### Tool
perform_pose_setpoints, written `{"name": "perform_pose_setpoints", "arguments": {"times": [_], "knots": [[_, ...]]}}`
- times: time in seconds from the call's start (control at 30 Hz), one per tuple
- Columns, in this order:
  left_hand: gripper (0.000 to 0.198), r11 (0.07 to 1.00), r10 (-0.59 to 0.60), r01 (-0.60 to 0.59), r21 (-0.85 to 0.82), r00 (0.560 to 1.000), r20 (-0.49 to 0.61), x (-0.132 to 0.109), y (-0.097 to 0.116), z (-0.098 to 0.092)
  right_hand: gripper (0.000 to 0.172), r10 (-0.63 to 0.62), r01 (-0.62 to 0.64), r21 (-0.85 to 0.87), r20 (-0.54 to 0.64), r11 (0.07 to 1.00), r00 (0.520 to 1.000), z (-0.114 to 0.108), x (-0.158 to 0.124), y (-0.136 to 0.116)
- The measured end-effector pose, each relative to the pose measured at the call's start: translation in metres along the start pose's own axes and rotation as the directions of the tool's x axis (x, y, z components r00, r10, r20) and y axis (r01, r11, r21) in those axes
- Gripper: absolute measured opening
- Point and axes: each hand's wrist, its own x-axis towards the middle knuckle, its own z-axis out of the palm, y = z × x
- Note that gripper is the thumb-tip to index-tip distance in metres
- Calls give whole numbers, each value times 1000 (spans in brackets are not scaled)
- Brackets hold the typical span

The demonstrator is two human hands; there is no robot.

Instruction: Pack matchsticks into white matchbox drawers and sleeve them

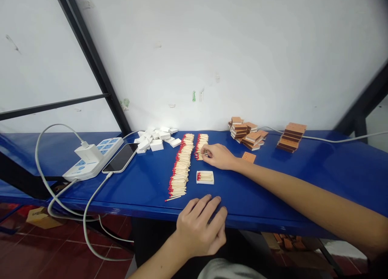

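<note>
My right hand [218, 156] reaches onto the blue table [303, 178] and pinches at the short row of red-tipped matches [200, 145]. A longer row of matches [182, 166] lies just left of it. A white inner tray filled with matches [205, 177] sits in front of my right hand. At the table's near edge rests my left hand [201, 224], with its fingers lying loosely apart on the edge and holding nothing. A single orange box sleeve [249, 157] lies beside my right wrist.
A pile of white trays [156, 138] is at the back left. Stacks of orange box sleeves [247, 133] [291, 137] stand at the back right. A phone [121, 158], a power strip [93, 158] with a charger and white cables lie on the left.
</note>
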Motion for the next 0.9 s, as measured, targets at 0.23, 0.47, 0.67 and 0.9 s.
{"name": "perform_pose_setpoints", "arguments": {"times": [0.23,0.47,0.67,0.9], "knots": [[26,1000,3,-3,-2,1000,0,-1,0,0,10,-45,44,54,3,998,999,1,1,2],[27,1000,-5,5,-10,1000,7,-1,0,0,10,-75,75,110,-1,991,997,0,1,3],[26,1000,-1,1,-11,1000,6,-1,0,0,10,-63,58,148,24,987,998,1,2,5],[27,1000,2,-2,-9,1000,4,0,0,0,14,-68,66,154,9,986,998,0,1,5]]}}
